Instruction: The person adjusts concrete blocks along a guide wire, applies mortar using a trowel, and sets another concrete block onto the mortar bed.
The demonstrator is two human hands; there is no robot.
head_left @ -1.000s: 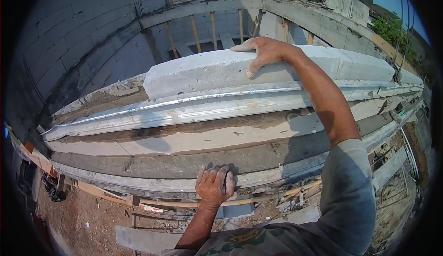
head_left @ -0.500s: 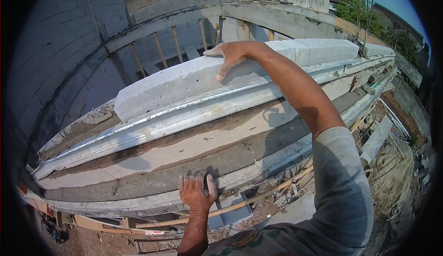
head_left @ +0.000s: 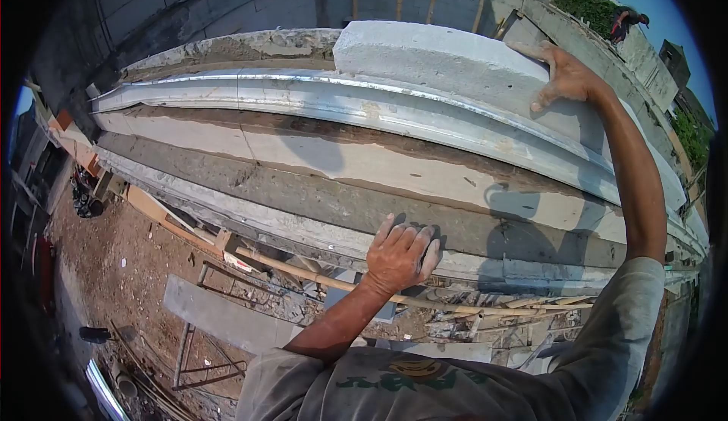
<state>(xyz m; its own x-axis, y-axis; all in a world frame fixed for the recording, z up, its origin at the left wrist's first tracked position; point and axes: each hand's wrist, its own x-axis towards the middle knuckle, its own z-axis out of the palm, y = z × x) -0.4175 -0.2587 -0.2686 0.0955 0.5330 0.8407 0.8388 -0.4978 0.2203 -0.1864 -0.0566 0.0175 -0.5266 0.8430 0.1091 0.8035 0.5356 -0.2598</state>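
A pale lightweight concrete block point(head_left: 447, 61) sits on top of the wall, its left end showing. My right hand point(head_left: 565, 78) rests over its upper edge, thumb spread down the front face and fingers stretched along the top. Beneath the block runs a light grey stepped moulding point(head_left: 318, 96), with a cream band point(head_left: 288, 152) lower down. My left hand point(head_left: 402, 256) lies on the lower concrete ledge point(head_left: 250, 220), fingers apart and slightly bent over it. Neither hand has a tool in it.
Left of the block is a rough mortar bed point(head_left: 258, 44). Far below, a metal-legged plank platform point(head_left: 227, 318) stands on rubble-strewn ground. A bamboo pole point(head_left: 303, 271) runs under the ledge. Another person point(head_left: 626, 23) is at the far upper right.
My view has swung left, so the block and both hands appear farther right. More of the ground below shows. Both hands keep about the same places on the block and ledge.
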